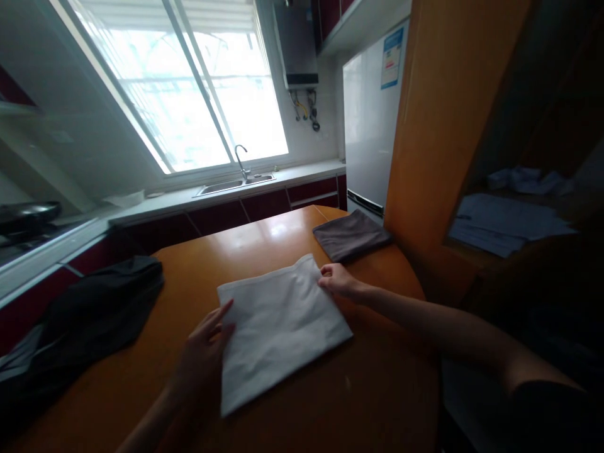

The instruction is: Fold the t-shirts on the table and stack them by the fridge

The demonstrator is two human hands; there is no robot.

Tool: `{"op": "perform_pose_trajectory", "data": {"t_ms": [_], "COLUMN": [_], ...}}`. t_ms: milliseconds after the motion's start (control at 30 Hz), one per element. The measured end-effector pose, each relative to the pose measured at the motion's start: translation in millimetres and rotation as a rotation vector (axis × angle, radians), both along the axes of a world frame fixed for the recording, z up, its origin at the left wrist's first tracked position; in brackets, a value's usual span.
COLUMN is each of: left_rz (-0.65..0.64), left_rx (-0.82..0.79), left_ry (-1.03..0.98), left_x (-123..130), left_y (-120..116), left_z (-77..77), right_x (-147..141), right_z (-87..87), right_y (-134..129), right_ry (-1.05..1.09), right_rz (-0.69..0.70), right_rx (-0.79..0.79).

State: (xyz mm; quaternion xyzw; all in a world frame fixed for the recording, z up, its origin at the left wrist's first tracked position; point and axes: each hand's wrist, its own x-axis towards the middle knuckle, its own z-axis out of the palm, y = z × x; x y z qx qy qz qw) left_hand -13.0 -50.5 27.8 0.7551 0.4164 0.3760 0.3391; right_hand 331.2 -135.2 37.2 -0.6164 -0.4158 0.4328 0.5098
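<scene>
A folded white cloth, close to square, lies on the wooden table in front of me. At its left edge is my left hand, the index finger stretched onto the cloth and the thumb apart from it; the other fingers are partly in shadow. On the opposite side, my right hand pinches the cloth's right edge near the far corner. Just beyond that hand lies a folded dark grey cloth.
Dark fabric drapes over the table's left side. Behind the table run a counter with a sink and a faucet. A white fridge and a wooden cabinet stand at the right. A pan sits far left.
</scene>
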Motion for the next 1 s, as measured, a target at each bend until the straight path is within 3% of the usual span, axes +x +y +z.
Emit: {"op": "perform_pose_trajectory", "data": {"t_ms": [267, 467, 600, 700, 800, 900, 1000], "left_rz": [-0.107, -0.132, -0.137, -0.173, -0.177, -0.139, -0.128], "left_rx": [0.321, 0.442, 0.467, 0.317, -0.033, -0.326, -0.411], "left_ry": [-0.1, -0.288, -0.354, -0.382, -0.356, -0.322, -0.346], "left_x": [150, 263, 312, 333, 347, 354, 355], "left_y": [24, 47, 81, 109, 130, 137, 137], "left_z": [6.4, 11.2, 14.6, 13.4, 6.4, -3.4, -10.3], "right_x": [132, 228, 271, 288, 294, 294, 296], "right_z": [34.6, 70.5, 83.3, 80.3, 64.8, 44.2, 30.1], "right_y": [-4, 34, 67, 92, 114, 128, 133], "right_ry": [-0.252, -0.482, -0.649, -0.725, -0.722, -0.699, -0.679], "right_rz": [-0.244, -0.387, -0.463, -0.501, -0.504, -0.487, -0.468], "right_rx": [0.22, 0.304, 0.209, 0.075, -0.019, -0.099, -0.146]}}
